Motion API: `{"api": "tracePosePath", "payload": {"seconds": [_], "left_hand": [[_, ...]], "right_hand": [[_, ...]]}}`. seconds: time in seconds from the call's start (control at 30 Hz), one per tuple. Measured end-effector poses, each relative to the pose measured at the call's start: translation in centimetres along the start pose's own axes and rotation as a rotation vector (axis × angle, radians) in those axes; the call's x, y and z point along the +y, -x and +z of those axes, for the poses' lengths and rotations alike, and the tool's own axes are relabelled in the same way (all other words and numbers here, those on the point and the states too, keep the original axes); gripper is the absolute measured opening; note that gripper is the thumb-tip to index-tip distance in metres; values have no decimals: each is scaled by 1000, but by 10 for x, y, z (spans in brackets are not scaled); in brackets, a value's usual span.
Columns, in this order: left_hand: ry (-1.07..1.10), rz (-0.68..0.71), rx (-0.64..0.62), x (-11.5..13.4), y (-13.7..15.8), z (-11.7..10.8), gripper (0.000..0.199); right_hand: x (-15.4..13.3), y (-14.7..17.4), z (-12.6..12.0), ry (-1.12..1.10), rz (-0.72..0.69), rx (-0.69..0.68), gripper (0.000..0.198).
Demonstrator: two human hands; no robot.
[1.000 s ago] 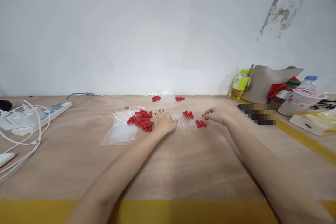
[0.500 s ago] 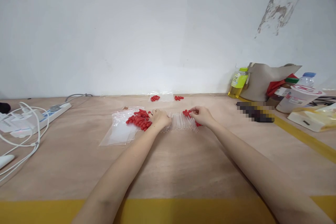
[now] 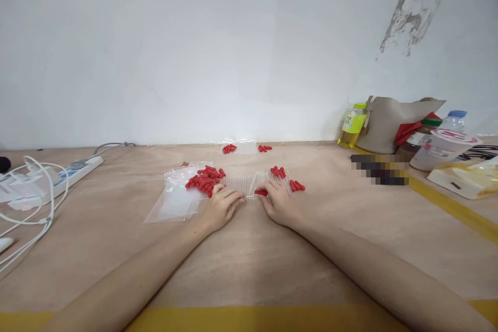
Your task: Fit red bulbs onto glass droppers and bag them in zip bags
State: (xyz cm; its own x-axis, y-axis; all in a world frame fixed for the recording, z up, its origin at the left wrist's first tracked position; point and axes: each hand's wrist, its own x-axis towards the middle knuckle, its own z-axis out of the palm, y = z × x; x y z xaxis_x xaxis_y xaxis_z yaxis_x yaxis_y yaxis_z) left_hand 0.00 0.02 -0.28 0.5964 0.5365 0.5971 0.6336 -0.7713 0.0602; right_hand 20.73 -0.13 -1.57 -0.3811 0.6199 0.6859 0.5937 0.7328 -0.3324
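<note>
My left hand is closed in a pinch on a thin clear tube, which points right. Facing it, my right hand pinches a red rubber bulb between thumb and fingers. The tube's end and the bulb lie close together; I cannot tell whether they touch. Behind both hands lies a row of clear tubes, partly hidden by the fingers. A heap of red bulbs is left of the row, on and beside clear plastic bags. Several bulbs rest on the row's right end, others beside it.
Two small groups of red bulbs lie near the wall by a plastic sheet. A power strip with white cables is at left. A yellow-green bottle, a grey bag and a lidded tub stand at right.
My left hand has come back from beside the heap and now holds a clear tube. My right hand has moved left and nearer with a red bulb, uncovering the bulbs at right.
</note>
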Motion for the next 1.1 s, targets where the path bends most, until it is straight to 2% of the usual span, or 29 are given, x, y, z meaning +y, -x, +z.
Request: {"api": "tracePosePath", "payload": {"seconds": [0.1,0.33,0.53,0.8,1.1], "left_hand": [[14,-37,35,6,2,0,17],[13,-66,17,6,0,1,18],[3,-33,20,5,2,1,17],[-4,59,9,5,2,0,17],[-16,17,-44,7,2,0,20]], "right_hand": [[2,3,4,-17,-19,-4,18],[0,3,2,-57,-63,-12,18],[-4,2,-1,-127,-89,23,16],[3,3,5,-113,-137,103,12],[4,6,6,-100,-182,105,15]]}}
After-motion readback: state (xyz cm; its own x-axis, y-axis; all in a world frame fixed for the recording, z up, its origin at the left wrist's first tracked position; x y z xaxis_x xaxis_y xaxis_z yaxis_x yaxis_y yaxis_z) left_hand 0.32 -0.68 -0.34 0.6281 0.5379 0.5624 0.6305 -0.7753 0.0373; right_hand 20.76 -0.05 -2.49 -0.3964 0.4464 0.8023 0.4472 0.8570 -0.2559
